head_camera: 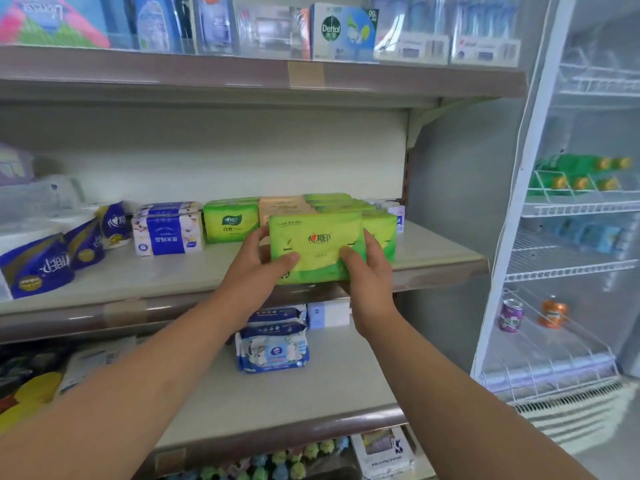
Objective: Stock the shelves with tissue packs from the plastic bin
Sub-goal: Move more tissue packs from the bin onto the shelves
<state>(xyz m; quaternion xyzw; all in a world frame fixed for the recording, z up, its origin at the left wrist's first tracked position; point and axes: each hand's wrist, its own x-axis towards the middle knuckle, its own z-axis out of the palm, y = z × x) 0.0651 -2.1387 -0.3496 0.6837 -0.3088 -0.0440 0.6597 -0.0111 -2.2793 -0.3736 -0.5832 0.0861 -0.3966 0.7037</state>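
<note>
Centre: green tissue pack [317, 247], upright, printed face toward the camera, gripped at both ends above the front lip of the middle shelf [173, 282]; contact between pack and shelf not discernible. At the pack's left end: left hand [258, 263], thumb [289, 259] pressed flat on the front face, remaining fingers wrapped behind the pack and hidden. At the pack's right end: right hand [367, 271], thumb [348, 254] laid on the front face, fingers [372, 242] curled round the side edge.

Just behind the fingertips of both hands: row of matching green packs [341, 202], lined up front to back on the same shelf. Beyond the left fingers: peach tissue pack [280, 204], then a single green pack [230, 221] beside it. Farther left of the left hand: blue-and-white tissue pack [168, 233], then purple-wrapped toilet rolls [38, 265] near the shelf's left end. Beyond the right fingers, at the back of the shelf: small pale purple pack [398, 214], partly hidden.

Below the wrists, on the next shelf down: stacked blue wet-wipe packs [273, 348]. High above the fingers, on the top shelf: Dettol box [343, 31]. Well to the right of the right hand: glass-fronted cooler [517, 202] with green bottles [575, 168], a purple can [511, 315] and an orange can [553, 311] on wire racks.
</note>
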